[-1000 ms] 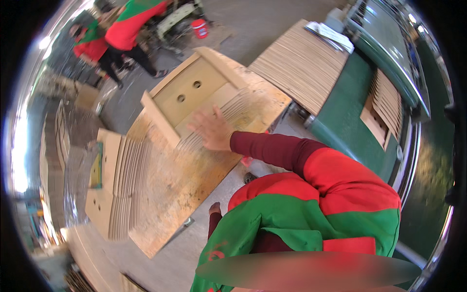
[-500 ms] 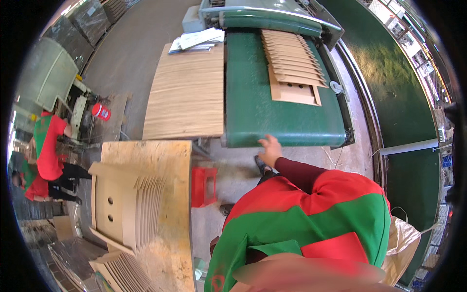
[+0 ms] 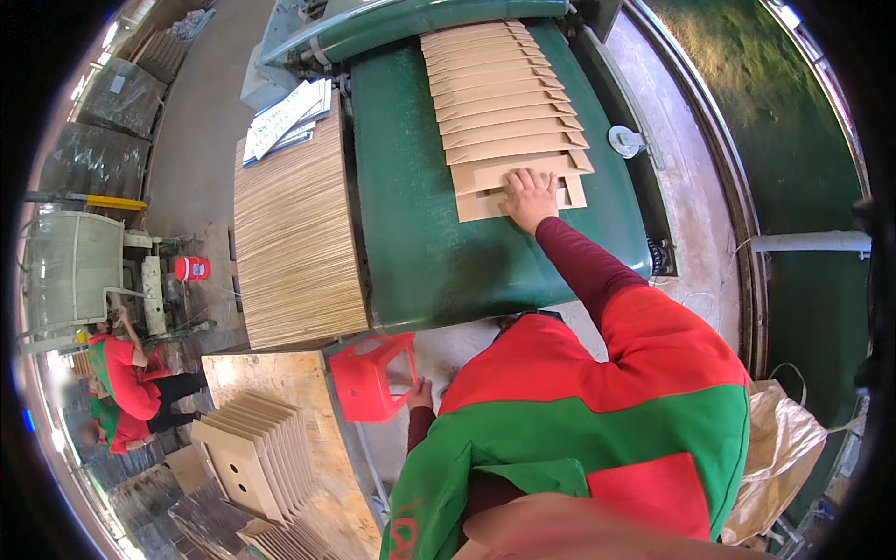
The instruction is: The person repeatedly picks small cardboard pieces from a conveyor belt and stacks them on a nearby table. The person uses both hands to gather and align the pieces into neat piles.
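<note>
Cardboard pieces (image 3: 509, 122) lay overlapped on the green belt (image 3: 401, 205), upper centre of the frame, right hand (image 3: 532, 199) on the lowest one.

A sideways shove could've knocked that row crooked, I figured, or a hard press creased a flap. That lowest piece sat right under the palm, fingers loosely spread; the rest ran up-frame past the fingertips. Left hand (image 3: 421, 394) was by the red stool (image 3: 359, 381), couldn't tell if gripping.

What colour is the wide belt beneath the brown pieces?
The belt is green, shown best in the head view.
</note>
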{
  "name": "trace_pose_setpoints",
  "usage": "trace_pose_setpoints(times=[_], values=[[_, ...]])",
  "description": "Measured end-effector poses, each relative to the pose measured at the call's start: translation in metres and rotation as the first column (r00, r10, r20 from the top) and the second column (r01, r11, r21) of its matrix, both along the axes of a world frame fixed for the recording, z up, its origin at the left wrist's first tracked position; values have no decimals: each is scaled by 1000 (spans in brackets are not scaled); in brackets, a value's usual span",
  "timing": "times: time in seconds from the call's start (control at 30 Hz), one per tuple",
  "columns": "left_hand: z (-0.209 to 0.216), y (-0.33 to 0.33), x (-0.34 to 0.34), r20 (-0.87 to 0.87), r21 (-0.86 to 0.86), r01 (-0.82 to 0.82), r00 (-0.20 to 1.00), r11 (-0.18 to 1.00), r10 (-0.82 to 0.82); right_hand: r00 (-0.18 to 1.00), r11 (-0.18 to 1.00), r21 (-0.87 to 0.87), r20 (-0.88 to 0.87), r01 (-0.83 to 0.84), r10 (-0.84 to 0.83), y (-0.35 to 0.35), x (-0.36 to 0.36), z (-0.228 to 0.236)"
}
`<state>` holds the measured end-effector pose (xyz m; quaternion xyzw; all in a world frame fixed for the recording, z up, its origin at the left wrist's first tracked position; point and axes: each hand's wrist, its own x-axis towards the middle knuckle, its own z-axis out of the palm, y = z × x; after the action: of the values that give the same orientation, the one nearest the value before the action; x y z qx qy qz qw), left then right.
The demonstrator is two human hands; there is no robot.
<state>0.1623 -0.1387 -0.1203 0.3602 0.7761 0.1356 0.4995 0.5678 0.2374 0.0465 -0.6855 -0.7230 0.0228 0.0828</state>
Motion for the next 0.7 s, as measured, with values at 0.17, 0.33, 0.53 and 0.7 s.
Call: trace_pose_setpoints(times=[0.17, 0.33, 0.53, 0.7], values=[[30, 24, 36, -22, 101, -108, 994, 989, 111, 989, 997, -6, -133, -72, 70, 30, 24, 13], [42, 10, 41, -73, -275, 88, 991, 957, -112, 971, 997, -50, -229, 56, -66, 79, 27, 9], [33, 13, 40, -150, -279, 129, 973, 952, -176, 998, 943, -331, -50, 29, -48, 97, 29, 20], [34, 35, 56, -133, -101, 50, 989, 994, -64, 981, 984, -63, 88, -168, 173, 132, 42, 30]])
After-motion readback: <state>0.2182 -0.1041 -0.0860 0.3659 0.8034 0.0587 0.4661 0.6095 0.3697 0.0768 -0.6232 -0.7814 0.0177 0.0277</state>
